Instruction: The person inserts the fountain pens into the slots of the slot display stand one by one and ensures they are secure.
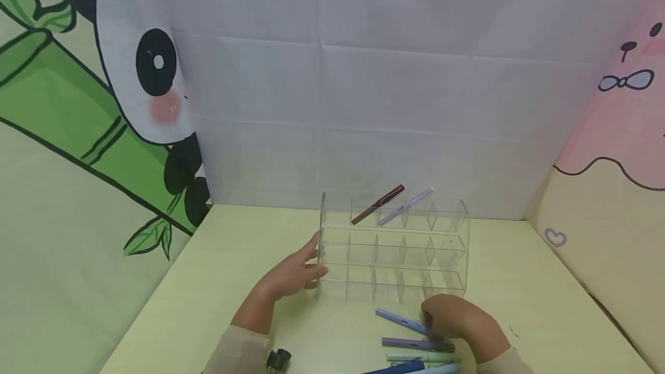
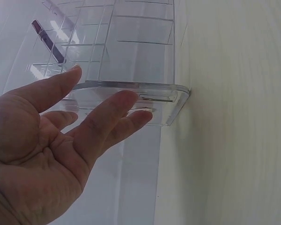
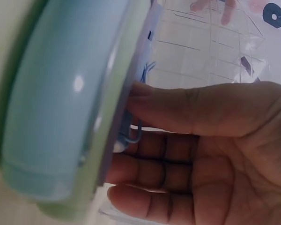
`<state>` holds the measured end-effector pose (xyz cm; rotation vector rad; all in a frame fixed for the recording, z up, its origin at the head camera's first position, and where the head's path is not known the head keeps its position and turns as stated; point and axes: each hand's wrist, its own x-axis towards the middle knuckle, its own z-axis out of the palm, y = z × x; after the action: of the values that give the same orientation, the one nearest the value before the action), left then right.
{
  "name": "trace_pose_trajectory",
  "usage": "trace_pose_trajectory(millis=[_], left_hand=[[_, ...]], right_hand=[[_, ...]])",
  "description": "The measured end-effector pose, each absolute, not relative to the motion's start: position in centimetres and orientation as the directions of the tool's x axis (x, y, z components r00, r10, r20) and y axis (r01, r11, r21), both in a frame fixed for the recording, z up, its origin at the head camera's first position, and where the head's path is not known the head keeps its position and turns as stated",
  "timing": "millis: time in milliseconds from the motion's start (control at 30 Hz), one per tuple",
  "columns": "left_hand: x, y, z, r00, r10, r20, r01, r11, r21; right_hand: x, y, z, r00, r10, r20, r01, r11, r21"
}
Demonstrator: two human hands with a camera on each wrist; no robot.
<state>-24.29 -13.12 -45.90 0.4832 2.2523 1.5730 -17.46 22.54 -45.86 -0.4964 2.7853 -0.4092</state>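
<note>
A clear acrylic pen stand (image 1: pixel 389 287) with three tiers of compartments stands on the table. My left hand (image 1: pixel 296 275) is at its left side, and in the left wrist view the extended fingers (image 2: pixel 103 117) lie along the side panel's edge. In front of the stand's right end, my right hand (image 1: pixel 457 322) pinches a periwinkle-blue pen (image 1: pixel 397 319) between thumb and fingers; the hand hides the pen's right end. Just below that hand lie a grey-purple pen (image 1: pixel 407 343) and a pale green pen (image 1: pixel 415 356). The right wrist view shows a light blue pen (image 3: pixel 61 103) up close.
A brown pen (image 1: pixel 378 204) and a lilac pen (image 1: pixel 407 206) lean in the stand's top tier. A dark blue pen (image 1: pixel 397 368) lies at the near edge of the view. Behind the pale table (image 1: pixel 249 235) hangs a white cloth (image 1: pixel 395 91), with printed cloth at both sides.
</note>
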Motion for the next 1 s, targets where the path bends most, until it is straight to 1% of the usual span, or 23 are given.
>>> trace_pose_trajectory(millis=[100, 233, 333, 500, 633, 767, 1000], left_hand=[[-24.3, -13.0, -45.9, -0.88, 0.466, -0.089, 0.081, 0.333, 0.94], [-24.4, -12.9, -45.9, -0.878, 0.472, -0.082, 0.089, 0.33, 0.94], [-24.5, -12.9, -45.9, -0.878, 0.472, -0.08, 0.091, 0.329, 0.94], [-24.5, -12.9, -45.9, -0.878, 0.472, -0.076, 0.091, 0.322, 0.942], [-24.4, -13.2, -46.0, -0.887, 0.453, -0.094, 0.071, 0.335, 0.939], [-24.4, -13.4, -46.1, -0.889, 0.448, -0.1, 0.064, 0.336, 0.94], [-24.6, -13.2, -46.4, -0.877, 0.473, -0.085, 0.073, 0.306, 0.949]], right_hand=[[-17.3, 23.1, -45.3, -0.902, -0.373, -0.216, -0.288, 0.894, -0.343], [-17.0, 24.1, -44.2, -0.883, -0.424, -0.203, -0.309, 0.849, -0.428], [-17.0, 24.7, -43.3, -0.873, -0.452, -0.183, -0.33, 0.823, -0.462], [-17.2, 25.0, -42.0, -0.877, -0.468, -0.112, -0.377, 0.812, -0.446], [-17.7, 24.7, -41.4, -0.876, -0.481, -0.019, -0.421, 0.784, -0.455], [-17.9, 24.1, -41.0, -0.886, -0.459, 0.063, -0.435, 0.777, -0.456], [-17.7, 22.7, -41.1, -0.887, -0.414, 0.204, -0.461, 0.793, -0.399]])
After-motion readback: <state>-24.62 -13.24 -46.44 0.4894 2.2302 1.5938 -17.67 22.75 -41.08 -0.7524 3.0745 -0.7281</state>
